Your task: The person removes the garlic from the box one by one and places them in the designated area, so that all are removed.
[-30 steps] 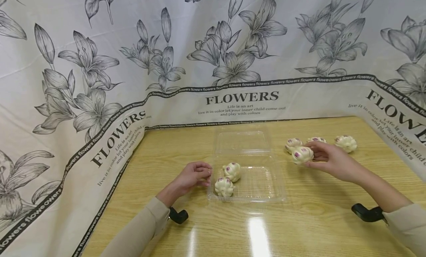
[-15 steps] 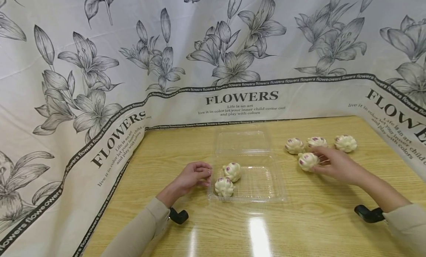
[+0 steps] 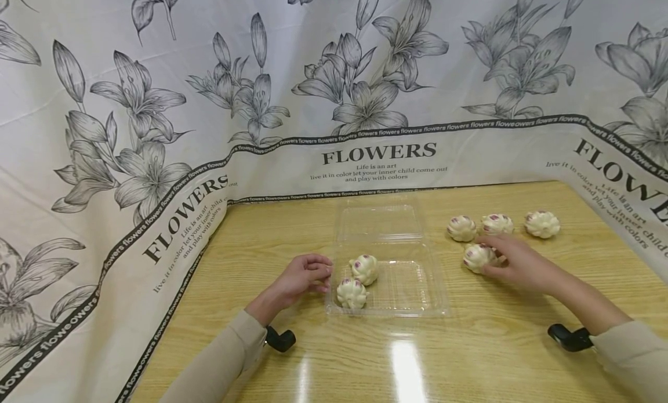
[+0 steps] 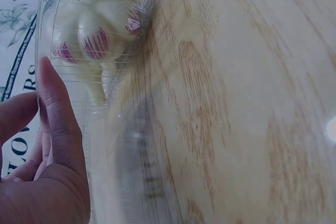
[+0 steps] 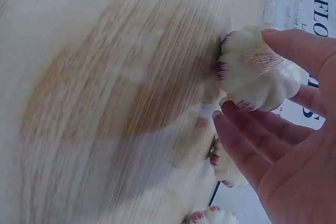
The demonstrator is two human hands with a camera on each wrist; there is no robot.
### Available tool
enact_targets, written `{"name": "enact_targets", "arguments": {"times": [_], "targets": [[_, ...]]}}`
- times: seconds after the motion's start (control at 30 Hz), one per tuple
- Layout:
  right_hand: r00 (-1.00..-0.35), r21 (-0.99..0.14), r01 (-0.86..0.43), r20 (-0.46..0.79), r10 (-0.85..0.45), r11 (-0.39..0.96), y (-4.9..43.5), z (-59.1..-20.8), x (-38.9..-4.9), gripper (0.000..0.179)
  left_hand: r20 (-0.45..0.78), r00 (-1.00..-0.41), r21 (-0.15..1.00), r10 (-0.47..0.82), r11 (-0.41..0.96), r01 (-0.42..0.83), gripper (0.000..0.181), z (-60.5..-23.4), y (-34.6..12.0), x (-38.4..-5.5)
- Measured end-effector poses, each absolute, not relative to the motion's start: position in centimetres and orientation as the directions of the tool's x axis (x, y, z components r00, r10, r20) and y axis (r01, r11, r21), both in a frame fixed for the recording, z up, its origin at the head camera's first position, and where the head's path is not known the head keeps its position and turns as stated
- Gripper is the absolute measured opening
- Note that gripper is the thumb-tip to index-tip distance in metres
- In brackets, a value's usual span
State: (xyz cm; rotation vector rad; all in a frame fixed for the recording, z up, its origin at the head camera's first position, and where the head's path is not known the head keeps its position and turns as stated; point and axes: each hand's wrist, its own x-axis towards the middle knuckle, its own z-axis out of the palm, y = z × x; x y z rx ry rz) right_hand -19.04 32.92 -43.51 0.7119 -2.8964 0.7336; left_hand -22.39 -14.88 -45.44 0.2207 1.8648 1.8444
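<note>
The garlic bulb (image 3: pixel 479 258) in hand is right of center in the head view, below a row of three others. The right hand (image 3: pixel 524 265) pinches it: in the right wrist view the thumb presses its upper edge while a finger passes behind it, the remaining fingers extended below. Whether the bulb touches the counter (image 3: pixel 501 345) or hangs just over it, I cannot tell. A second ago it was higher in the frame, covering part of the row's left bulb (image 3: pixel 461 228), and the hand hid part of the middle bulb (image 3: pixel 497 222); now both show more fully. The right bulb (image 3: pixel 543 224) has stayed put, a little apart.

At the center of the head view, the clear container (image 3: pixel 404 284) lies open, its lid (image 3: pixel 378 220) toward the back. Two bulbs sit side by side in its left part, the upper one (image 3: pixel 364 268) and the lower one (image 3: pixel 352 293), unmoved. The left hand (image 3: pixel 300 278) keeps its place too, its grip pinching the container's left rim.

Flower-printed cloth (image 3: pixel 386 159) hangs along the back and sides.
</note>
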Motion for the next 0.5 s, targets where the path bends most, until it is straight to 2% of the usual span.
{"name": "enact_targets", "arguments": {"times": [0.27,0.5], "targets": [[-0.902,-0.479,-0.42,0.125,-0.414,0.771,33.18,-43.71,-19.18,0.061,-0.235,-0.858,0.971,0.456,0.067,-0.23,0.038,-45.58,-14.96,-22.46],[-0.898,-0.503,-0.425,0.128,-0.422,0.752,32.88,-43.58,-19.1,0.058,-0.237,-0.859,0.97,0.453,0.067,-0.233,0.038,-45.54,-14.95,-22.48]]}}
